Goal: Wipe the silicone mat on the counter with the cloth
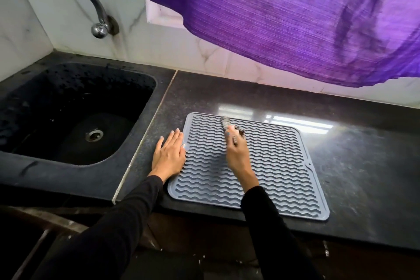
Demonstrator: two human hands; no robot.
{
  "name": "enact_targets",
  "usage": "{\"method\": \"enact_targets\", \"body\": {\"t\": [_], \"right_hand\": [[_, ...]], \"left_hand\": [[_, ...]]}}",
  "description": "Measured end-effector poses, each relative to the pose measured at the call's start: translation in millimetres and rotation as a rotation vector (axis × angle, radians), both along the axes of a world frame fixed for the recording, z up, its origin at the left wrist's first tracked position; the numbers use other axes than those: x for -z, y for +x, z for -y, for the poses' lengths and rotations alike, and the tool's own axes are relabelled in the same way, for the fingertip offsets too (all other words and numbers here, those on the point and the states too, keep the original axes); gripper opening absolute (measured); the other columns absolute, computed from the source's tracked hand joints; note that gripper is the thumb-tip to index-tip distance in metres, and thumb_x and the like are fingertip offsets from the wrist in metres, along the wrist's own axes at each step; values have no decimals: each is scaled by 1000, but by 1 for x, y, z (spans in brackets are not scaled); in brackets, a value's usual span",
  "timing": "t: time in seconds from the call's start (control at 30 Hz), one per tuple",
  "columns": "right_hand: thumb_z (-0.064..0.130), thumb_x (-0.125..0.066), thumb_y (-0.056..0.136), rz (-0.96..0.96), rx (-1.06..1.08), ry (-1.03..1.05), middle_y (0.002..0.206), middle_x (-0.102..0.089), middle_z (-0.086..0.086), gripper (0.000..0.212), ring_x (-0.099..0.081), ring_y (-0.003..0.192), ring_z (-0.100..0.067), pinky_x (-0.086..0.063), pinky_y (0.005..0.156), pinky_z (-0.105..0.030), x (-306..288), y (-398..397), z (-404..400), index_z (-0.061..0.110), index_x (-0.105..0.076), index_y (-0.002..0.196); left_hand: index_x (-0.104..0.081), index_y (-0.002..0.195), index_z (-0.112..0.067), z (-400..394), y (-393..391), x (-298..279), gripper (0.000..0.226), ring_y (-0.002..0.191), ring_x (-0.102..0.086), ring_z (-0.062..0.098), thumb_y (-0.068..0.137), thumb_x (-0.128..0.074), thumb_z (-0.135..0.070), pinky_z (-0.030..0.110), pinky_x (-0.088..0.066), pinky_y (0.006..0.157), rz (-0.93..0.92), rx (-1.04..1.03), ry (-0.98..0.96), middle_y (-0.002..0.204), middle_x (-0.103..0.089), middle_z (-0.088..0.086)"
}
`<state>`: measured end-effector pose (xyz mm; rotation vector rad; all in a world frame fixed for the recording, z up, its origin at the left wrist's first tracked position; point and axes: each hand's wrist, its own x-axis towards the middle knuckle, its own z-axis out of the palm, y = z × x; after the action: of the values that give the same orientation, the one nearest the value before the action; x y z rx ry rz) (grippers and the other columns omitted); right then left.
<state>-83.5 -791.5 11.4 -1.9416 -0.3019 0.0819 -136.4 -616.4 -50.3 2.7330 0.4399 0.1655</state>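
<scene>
Mat: the grey silicone mat [272, 166] lies flat on the dark counter [352, 143], just right of the sink [68, 109]; its near edge runs almost along the counter's front edge.
Mat shape and texture: a rounded square with a raised rim and rows of wavy ridges, and a small hole at its right side.
How the mat will likely handle: soft, light and floppy; it should grip the polished stone a little but could creep or buckle under a sideways stroke, so it wants pinning at an edge.
Left hand: the left hand [169, 157] lies flat, fingers straight, on the mat's edge nearest the sink, half on the counter, holding nothing.
Right hand: the right hand [236, 150] is over the mat's far middle, fingers curled round a small bunched cloth [226, 124].
Cloth: blurred, dark and pale, mostly hidden in the hand; its tip reaches toward the mat's far edge. Whether it touches the ridges I cannot tell.
How the cloth will likely handle: limp and light; gathered in the fingers it can press into the grooves.
Counter: dark speckled stone, glossy, with window glare beyond the mat.
Sink: black, rough-textured, with a metal drain and a curved metal tap [91, 7] above it.
Above the mat: a purple ribbed fabric [295, 18] hangs over the far side.
</scene>
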Motion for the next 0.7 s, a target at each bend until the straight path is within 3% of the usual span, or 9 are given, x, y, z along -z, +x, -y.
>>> {"method": "enact_targets", "body": {"t": [0.07,0.13,0.23,0.4,0.5,0.57,0.63,0.7], "right_hand": [[30,-35,99,171,-162,-336,146,-38,-8,43,-27,137,-23,-10,111,-26,19,-23,-21,10,-39,137],[41,-27,98,330,-219,-660,154,-21,-9,57,-15,143,-25,-7,115,-36,45,-42,-35,9,-27,145],[49,-20,91,387,-190,-868,152,-24,-14,68,-21,141,-29,-11,113,-45,67,-47,-40,7,-28,144],[56,7,80,366,-309,-918,156,8,-11,81,9,144,-26,14,111,-37,59,-35,-40,13,3,148],[64,8,83,291,-353,-879,156,10,-6,81,11,144,-20,15,112,-33,54,-31,-38,17,2,149],[53,-8,94,116,-402,-746,157,7,0,64,9,144,-13,12,114,-31,44,-19,-37,20,-5,149],[37,-19,101,-154,-409,-444,157,1,2,50,7,144,-10,9,116,-31,27,-10,-34,20,-13,148],[30,-26,102,-210,-360,-245,157,-4,-1,48,5,144,-13,6,117,-30,16,-10,-33,15,-18,147]], "left_hand": [[-16,148,-15,-1,0,1,51,144,-5,7,99,-23,-26,34,4,117,13,0,13,157,-12,-3],[-18,148,-15,-1,2,2,50,144,-7,8,99,-22,-25,34,2,118,17,-6,25,157,-13,-3],[-19,148,-16,-1,4,5,52,144,-8,7,97,-15,-29,33,2,117,24,-18,27,156,-15,-3],[-23,147,-17,-2,5,8,66,143,-9,6,87,-3,-36,31,3,116,33,-23,-1,156,-16,-5],[-25,146,-18,-2,6,5,64,143,-9,5,87,-7,-35,31,3,117,24,-39,-68,156,-17,-6],[-27,146,-18,-4,7,1,67,143,-10,4,84,-6,-35,30,4,117,10,-48,-147,155,-18,-7],[-27,145,-18,-6,8,-3,68,143,-9,4,84,-5,-36,31,4,117,-20,-51,-220,155,-18,-7],[-25,146,-15,-10,9,-5,58,144,-8,6,92,-9,-32,31,4,116,-77,-32,-227,156,-16,-4]]}}
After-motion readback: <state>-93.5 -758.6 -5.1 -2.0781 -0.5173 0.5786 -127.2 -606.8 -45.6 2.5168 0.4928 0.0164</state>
